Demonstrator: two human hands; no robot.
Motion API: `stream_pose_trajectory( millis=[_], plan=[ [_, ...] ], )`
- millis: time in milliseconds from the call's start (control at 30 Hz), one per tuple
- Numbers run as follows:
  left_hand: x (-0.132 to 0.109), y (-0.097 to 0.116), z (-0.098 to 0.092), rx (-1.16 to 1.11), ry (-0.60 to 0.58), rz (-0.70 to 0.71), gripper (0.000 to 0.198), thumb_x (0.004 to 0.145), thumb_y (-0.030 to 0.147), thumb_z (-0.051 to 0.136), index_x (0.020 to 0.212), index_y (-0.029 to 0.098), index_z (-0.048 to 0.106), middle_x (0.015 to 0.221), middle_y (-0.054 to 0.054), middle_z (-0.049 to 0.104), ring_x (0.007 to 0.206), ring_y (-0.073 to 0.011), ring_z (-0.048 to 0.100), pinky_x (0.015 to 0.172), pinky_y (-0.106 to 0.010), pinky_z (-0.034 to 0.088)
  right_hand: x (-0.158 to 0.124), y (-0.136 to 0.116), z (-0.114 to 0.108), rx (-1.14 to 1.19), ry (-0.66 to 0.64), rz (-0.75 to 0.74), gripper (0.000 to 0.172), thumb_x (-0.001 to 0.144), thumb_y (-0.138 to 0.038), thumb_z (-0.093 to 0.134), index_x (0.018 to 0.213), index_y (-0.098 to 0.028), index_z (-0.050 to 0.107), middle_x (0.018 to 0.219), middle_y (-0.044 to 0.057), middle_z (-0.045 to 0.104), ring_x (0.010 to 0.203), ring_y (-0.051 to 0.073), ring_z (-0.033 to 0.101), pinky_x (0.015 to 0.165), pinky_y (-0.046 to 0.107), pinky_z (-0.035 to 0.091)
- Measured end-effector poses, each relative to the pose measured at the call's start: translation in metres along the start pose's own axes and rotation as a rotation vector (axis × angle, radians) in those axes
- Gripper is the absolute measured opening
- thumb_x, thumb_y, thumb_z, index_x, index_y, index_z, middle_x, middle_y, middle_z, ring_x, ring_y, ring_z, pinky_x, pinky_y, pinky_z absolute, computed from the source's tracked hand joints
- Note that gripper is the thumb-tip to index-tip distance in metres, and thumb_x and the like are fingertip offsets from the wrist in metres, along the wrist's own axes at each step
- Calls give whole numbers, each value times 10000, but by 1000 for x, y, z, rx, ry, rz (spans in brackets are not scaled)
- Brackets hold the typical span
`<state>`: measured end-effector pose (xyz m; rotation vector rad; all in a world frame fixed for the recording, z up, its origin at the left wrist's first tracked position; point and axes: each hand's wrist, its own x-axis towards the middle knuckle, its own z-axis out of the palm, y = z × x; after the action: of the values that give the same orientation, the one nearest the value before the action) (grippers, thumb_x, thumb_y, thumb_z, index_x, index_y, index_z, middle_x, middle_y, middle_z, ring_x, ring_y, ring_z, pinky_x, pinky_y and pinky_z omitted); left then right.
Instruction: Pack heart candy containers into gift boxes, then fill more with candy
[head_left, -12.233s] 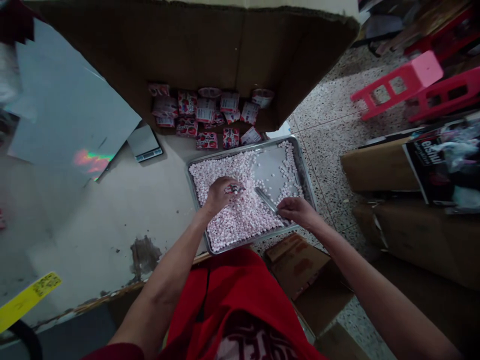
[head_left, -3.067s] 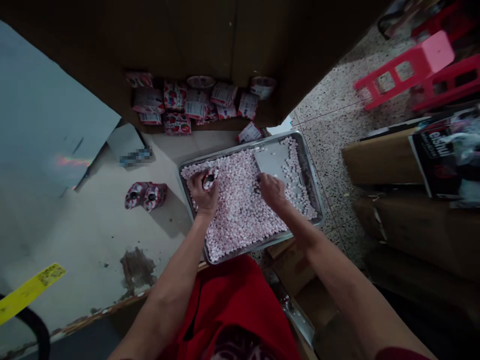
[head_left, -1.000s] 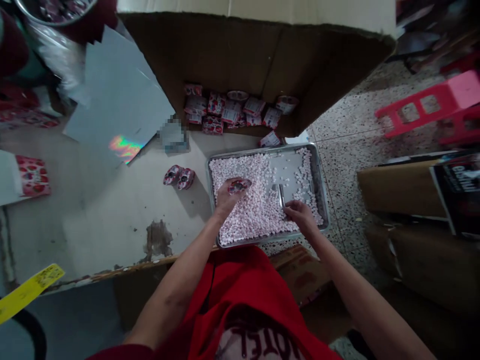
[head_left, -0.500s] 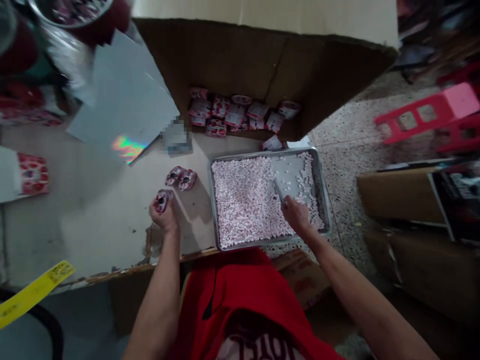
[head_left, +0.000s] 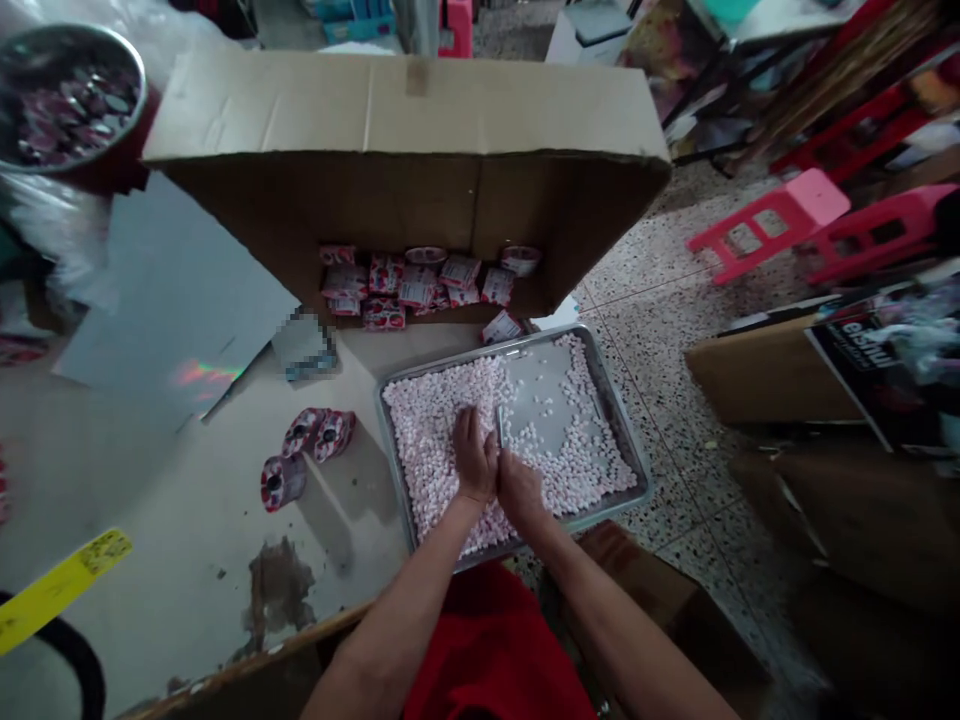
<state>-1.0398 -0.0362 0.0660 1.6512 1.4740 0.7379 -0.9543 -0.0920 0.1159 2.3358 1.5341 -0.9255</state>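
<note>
A metal tray [head_left: 637,492] holds many small pale pink pellets [head_left: 427,440], heaped thickest on its left side. My right hand [head_left: 519,487] is closed around a thin, flat scraper [head_left: 502,424], seen nearly edge-on among the pellets. Close beside it, my left hand [head_left: 475,458] rests on the pellets with its fingers stretched out, holding no container. Left of the tray, three small red-and-white printed containers with dark round openings stand grouped on the table; the nearest container [head_left: 282,483] is a little apart from the other two.
Behind the tray, a cardboard box [head_left: 405,110] lies open toward me with several printed packs [head_left: 416,287] inside. A metal bowl [head_left: 71,110] of small wrapped pieces is at upper left. Grey sheets [head_left: 172,290] cover the table's left. Pink stools [head_left: 772,225] stand on the floor at right.
My left hand has put down the small container beside the other two and moved right into the tray. My right hand has brought the scraper left, up against the left hand. The view has shifted.
</note>
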Motion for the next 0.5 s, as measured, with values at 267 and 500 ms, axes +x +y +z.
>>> stream_pose_trajectory(
  millis=[267, 500],
  plan=[
    [84, 57, -36, 169, -83, 141, 286, 952, 274, 576, 1205, 280, 709, 1253, -99, 729, 1250, -308, 657, 1133, -505, 489, 3, 19, 7, 565, 106, -22, 106, 876, -221, 504, 918, -236, 600, 783, 22, 704, 712, 199, 643, 628, 258, 335],
    [262, 72, 30, 266, -142, -172, 596, 495, 475, 997, 891, 197, 649, 1038, -194, 744, 1168, -428, 669, 1005, -526, 494, -18, 42, -2, 841, 132, -62, 8, 816, -263, 498, 816, -260, 491, 656, -24, 541, 614, 185, 532, 602, 271, 312]
  ],
)
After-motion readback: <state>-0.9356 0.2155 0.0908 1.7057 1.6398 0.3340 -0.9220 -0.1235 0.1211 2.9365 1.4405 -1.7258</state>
